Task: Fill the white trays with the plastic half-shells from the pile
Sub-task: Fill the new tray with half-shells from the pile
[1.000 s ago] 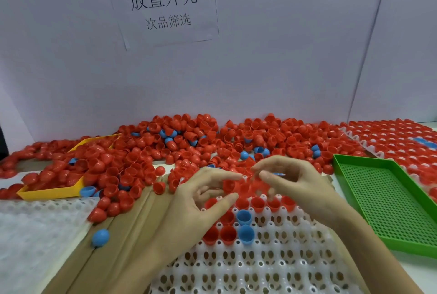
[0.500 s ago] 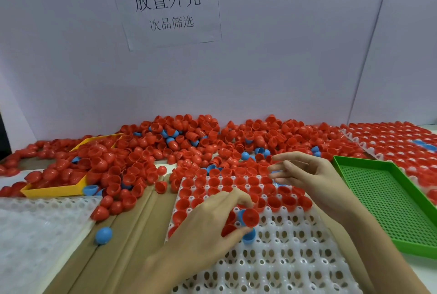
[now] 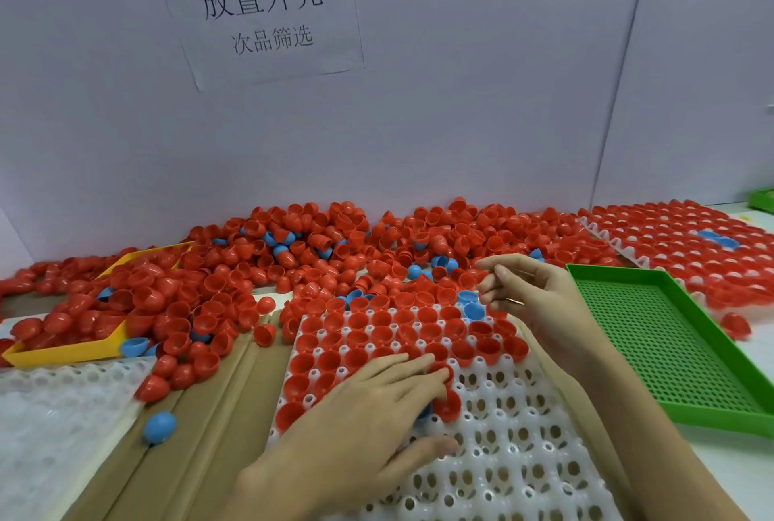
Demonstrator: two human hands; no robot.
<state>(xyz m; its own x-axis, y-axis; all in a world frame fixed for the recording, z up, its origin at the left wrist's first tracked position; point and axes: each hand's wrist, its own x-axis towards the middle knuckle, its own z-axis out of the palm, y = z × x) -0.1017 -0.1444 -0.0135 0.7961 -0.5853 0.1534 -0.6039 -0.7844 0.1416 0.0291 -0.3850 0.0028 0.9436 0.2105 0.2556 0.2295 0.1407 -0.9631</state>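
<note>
The white tray lies in front of the person on the counter, its far rows already seated with red half-shells and its near rows bare. The left hand lies flat on the tray, fingers pressing down over a red shell at the filling edge; a blue one seems tucked beneath, though the hand hides most of it. The right hand hovers at the tray's one-o'clock corner, fingers loosely curled around what looks like a blue half-shell, though I cannot tell how firmly they grip it. The pile stretches across twelve o'clock, just beyond the tray. The next bare cups lie toward four o'clock from the left fingers, so that hand is nearer them; the right is nearer the pile.
</note>
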